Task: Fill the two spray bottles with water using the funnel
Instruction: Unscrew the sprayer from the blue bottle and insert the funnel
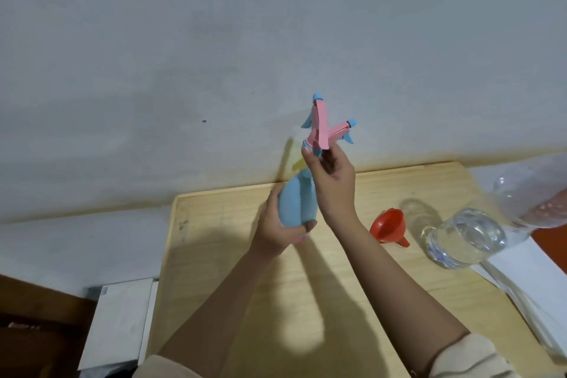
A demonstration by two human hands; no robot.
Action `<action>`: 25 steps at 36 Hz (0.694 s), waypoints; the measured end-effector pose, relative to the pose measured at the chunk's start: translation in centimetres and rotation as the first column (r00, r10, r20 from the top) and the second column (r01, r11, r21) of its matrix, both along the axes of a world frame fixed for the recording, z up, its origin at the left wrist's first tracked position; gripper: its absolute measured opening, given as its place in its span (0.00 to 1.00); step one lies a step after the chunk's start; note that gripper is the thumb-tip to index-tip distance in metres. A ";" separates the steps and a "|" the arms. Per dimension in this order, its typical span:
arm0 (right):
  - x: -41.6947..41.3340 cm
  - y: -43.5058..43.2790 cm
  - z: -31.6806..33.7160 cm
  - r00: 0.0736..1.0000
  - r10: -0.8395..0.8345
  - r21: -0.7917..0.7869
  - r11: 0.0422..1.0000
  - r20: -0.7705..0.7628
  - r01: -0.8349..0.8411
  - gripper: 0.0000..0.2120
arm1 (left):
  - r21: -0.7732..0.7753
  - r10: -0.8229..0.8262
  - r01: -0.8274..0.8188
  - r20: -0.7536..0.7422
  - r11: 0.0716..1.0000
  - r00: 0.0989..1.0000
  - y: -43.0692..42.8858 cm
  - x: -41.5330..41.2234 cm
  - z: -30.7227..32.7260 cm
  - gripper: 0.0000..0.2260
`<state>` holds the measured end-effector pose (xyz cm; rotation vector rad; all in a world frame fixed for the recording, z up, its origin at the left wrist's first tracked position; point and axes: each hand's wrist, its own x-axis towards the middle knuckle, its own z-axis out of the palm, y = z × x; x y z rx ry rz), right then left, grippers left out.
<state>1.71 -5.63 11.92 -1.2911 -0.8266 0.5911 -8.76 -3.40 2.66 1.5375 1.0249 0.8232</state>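
- My left hand [282, 227] is wrapped round the lower body of the blue spray bottle [296, 205], fingers and thumb curled on it. It holds the bottle tilted over the desk [233, 255], left of the red funnel [388, 225].
- My right hand [333, 181] grips the same bottle's neck with curled fingers, just under its pink spray head [319, 126], which points upward, above and left of the funnel.
- A second pink spray head [339, 132] juts out just behind my right fingers. I cannot tell whether I hold it too, and its bottle is mostly hidden.
- The funnel lies tipped on the desk, spout on its right side, and neither hand touches it.
- Just right of the funnel stands a clear bottle of water [466, 236].
- Further right of the funnel, at the edge, is a blurred clear plastic bottle [521, 190].
- Far left of the funnel, beside the desk, sits a white box [119, 322].
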 end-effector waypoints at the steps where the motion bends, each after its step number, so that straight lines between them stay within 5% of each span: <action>1: 0.3 0.0 0.7 1.000 0.011 0.024 1.000 0.008 -0.012 0.10 | -0.001 -0.006 0.006 -0.001 1.000 1.000 -0.2 -0.1 -0.2 0.32; 13: 3.4 -1.4 5.3 0.991 -0.061 0.173 0.984 0.119 0.040 0.11 | -0.027 0.049 -0.053 -0.149 0.998 0.988 -1.5 -1.4 -3.9 0.36; 25: 6.3 -5.7 -7.5 0.913 0.004 -0.294 0.947 0.408 0.127 0.11 | -0.055 0.026 -0.029 -0.062 0.998 0.998 -2.5 -1.2 -5.4 0.35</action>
